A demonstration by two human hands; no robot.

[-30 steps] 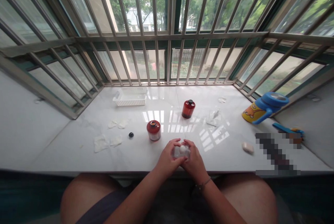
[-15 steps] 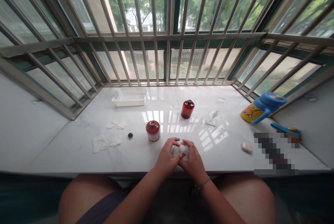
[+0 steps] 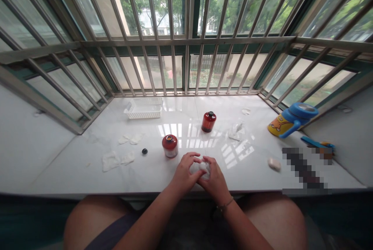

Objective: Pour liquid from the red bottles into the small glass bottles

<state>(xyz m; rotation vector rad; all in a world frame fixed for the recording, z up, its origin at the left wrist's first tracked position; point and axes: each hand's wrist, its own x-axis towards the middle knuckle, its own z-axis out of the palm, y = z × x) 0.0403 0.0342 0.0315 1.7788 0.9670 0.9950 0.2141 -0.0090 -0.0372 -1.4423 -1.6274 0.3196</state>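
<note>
My left hand (image 3: 184, 174) and my right hand (image 3: 214, 180) meet at the near edge of the white marble sill (image 3: 87, 172). Together they pinch a small clear plastic packet (image 3: 200, 167) with something white inside. Just beyond my left hand stands an uncapped red bottle (image 3: 170, 145). Its small black cap (image 3: 145, 151) lies to the left. A second red bottle (image 3: 208, 121), capped in black, stands farther back.
A white mesh basket (image 3: 143, 108) sits at the back left. White pads (image 3: 116, 159) lie on the left. Clear wrappers (image 3: 236, 130) lie at right, with a white lump (image 3: 274, 163), a blue and yellow cup (image 3: 293, 119) and metal window bars (image 3: 186, 40) behind.
My hands have shifted slightly on the packet, with the fingers reworking their hold. The view has drifted a little; the bottles and other things stay put.
</note>
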